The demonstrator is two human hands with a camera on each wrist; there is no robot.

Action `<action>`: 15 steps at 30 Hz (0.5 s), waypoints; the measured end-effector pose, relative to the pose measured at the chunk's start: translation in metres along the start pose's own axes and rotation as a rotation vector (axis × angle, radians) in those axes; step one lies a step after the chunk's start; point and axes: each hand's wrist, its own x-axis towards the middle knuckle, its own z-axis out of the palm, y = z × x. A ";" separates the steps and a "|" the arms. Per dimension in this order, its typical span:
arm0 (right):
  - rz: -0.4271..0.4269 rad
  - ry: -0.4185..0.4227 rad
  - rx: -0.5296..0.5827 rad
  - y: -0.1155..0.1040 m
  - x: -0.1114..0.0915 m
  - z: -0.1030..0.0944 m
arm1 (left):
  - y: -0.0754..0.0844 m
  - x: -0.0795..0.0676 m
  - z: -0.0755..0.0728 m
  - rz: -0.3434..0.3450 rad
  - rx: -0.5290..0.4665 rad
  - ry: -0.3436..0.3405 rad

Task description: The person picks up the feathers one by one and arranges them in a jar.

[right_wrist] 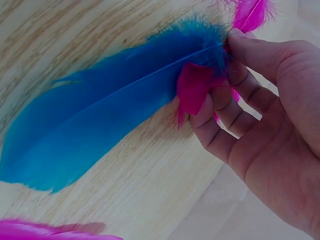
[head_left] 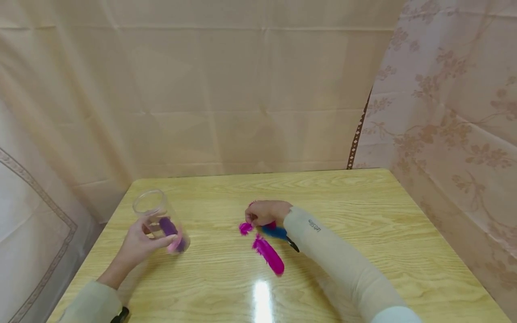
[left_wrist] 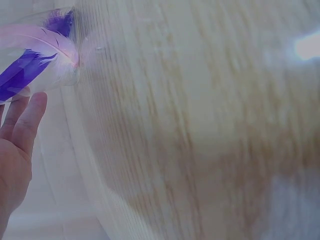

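My left hand point(head_left: 137, 242) grips a clear tumbler-like container point(head_left: 148, 192), tilted over the left part of the table. Inside it lie purple feathers point(left_wrist: 25, 72) and a pale pink feather point(left_wrist: 42, 39), seen through its wall. With thumb and fingertips my right hand point(head_left: 264, 212) pinches the quill end of a blue feather point(right_wrist: 100, 110), whose broad vane extends over the wood. A smaller magenta feather point(right_wrist: 194, 89) shows against the same fingers, partly hidden by them. Just in front of this hand lies a long magenta feather point(head_left: 269, 255).
The wood-grain table point(head_left: 210, 287) has a bright light reflection near its front. A magenta tuft point(head_left: 245, 229) lies left of the right hand's fingertips. Beige cloth point(head_left: 242, 89) hangs behind the table, and a floral curtain point(head_left: 456, 125) on the right.
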 end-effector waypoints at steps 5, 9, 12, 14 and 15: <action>0.006 -0.004 0.009 -0.001 -0.003 0.001 | -0.002 0.000 0.002 0.010 0.006 0.010; 0.003 -0.002 0.005 -0.002 -0.005 0.002 | -0.002 0.000 0.003 0.020 0.016 0.011; 0.002 -0.001 -0.017 -0.003 -0.006 0.002 | -0.002 0.001 0.002 0.022 0.011 0.007; 0.003 -0.001 -0.037 -0.004 -0.005 0.002 | -0.002 0.001 0.002 0.024 0.000 0.004; 0.006 -0.001 -0.045 -0.004 -0.005 0.002 | -0.002 0.001 0.002 0.024 -0.005 0.002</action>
